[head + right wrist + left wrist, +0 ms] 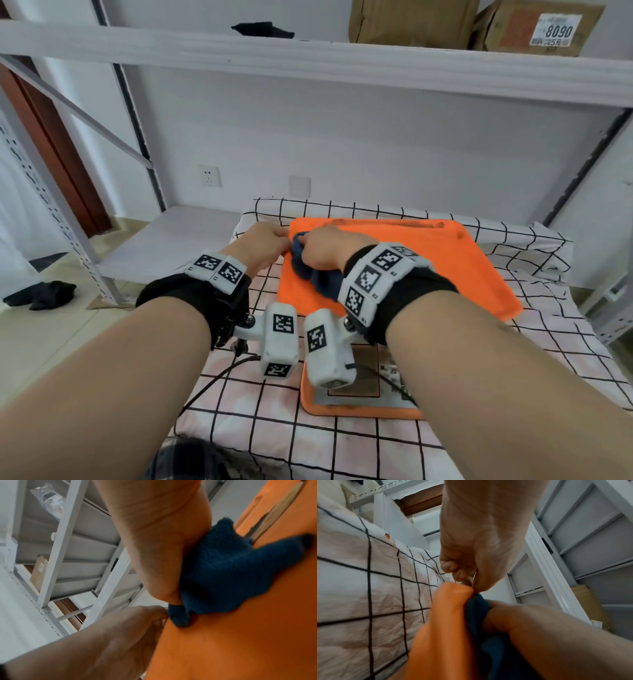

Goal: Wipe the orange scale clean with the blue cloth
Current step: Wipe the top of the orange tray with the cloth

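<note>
The orange scale (404,267) lies flat on a checked sheet (534,329) covering the tabletop, its far left corner between the two hands. The right hand (325,248) sits on the scale's platform near that corner, fingers curled round the bunched blue cloth (320,279), which is pressed against the orange surface; a loose end of the cloth trails back toward the wrist. In the right wrist view the cloth (228,574) spreads out from under the palm over the platform, with one tail pointing toward a long slot near the scale's far edge.

The left hand (265,240) is at the scale's left far corner, touching the cloth's front end. The left wrist view shows the hand (479,555) with fingers curled and thumb and fingertips pinching the corner's edge, the scale (447,628) running down from there and the cloth (479,609) just beside it under the right hand (539,631).

The scale's display panel (356,387) is at the near end, partly hidden by the wrist cameras. Behind stands a white metal rack (308,58) bearing cardboard boxes (479,24) and a dark rag (263,29). Another dark cloth heap (41,294) lies on the floor to the left.
</note>
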Demonstrator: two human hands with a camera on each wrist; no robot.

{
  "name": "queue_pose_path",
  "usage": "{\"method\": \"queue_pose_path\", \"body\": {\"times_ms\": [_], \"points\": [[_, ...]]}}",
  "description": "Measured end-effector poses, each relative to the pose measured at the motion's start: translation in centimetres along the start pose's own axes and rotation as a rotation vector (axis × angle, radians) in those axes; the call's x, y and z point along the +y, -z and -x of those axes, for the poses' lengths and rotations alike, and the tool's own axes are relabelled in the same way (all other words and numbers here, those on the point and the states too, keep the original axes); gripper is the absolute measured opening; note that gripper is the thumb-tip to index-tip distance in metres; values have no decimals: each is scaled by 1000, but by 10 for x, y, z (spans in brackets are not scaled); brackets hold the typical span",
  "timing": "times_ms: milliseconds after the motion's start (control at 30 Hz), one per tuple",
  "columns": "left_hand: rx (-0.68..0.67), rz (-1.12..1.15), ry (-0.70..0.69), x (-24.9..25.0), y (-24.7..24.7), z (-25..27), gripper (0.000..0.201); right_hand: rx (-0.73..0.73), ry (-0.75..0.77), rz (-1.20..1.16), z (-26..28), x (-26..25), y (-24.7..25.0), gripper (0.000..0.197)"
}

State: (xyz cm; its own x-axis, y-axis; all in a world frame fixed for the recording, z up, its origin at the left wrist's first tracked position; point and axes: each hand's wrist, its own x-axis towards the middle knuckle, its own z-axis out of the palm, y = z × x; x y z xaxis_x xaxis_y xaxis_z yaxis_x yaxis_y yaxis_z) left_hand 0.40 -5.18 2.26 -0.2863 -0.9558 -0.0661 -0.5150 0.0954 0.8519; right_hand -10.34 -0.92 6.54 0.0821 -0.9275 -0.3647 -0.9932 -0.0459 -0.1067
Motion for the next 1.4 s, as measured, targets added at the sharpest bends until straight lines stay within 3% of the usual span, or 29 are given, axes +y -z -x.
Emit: {"method": "queue_pose_path", "body": {"times_ms": [100, 200, 300, 400, 467, 600, 700, 767, 867, 967, 1033, 1100, 1267, 1400], "points": [[-23, -63, -43, 1, 1, -1, 17, 24, -23, -61, 5, 16, 2, 16], [-44, -87, -54, 0, 1, -1, 14, 3, -150, -267, 10, 49, 6, 35], [-39, -82, -45, -1, 0, -1, 16, 46, -272, -195, 10, 85, 6, 28], [-37, -72, -41, -2, -1, -2, 17, 88, -305, -140, 10, 91, 5, 15], [-46, -60, -49, -3, -1, -3, 16, 69, -229, -63, 9, 67, 6, 9], [-36, -50, -62, -3, -1, -2, 17, -10, -48, -108, -6, 15, 0, 18], [-37, -13, -48, -1, 0, 1, 16, -27, -34, -141, -4, 6, 2, 23], [-36, -24, -54, 0, 0, -1, 17, -30, -63, -116, 3, 23, 7, 30], [-11, -63, -22, 1, -3, -3, 15, -33, -140, -88, 14, 66, 10, 19], [-1, -47, -17, 0, -5, -1, 16, 19, -261, -196, 3, 124, 5, 28], [-15, -29, -27, 1, -4, 1, 17, 57, -257, -5, 1, 140, 7, 24], [-31, -6, -25, 1, -2, 2, 18, 24, -299, 32, 1, 123, 6, 7], [-27, 82, 22, 0, -3, 3, 21, -19, 39, -42, 8, 17, -2, 29], [-32, 58, 15, 2, -2, 9, 25, 13, 44, -154, 5, 12, -14, 22]]}}
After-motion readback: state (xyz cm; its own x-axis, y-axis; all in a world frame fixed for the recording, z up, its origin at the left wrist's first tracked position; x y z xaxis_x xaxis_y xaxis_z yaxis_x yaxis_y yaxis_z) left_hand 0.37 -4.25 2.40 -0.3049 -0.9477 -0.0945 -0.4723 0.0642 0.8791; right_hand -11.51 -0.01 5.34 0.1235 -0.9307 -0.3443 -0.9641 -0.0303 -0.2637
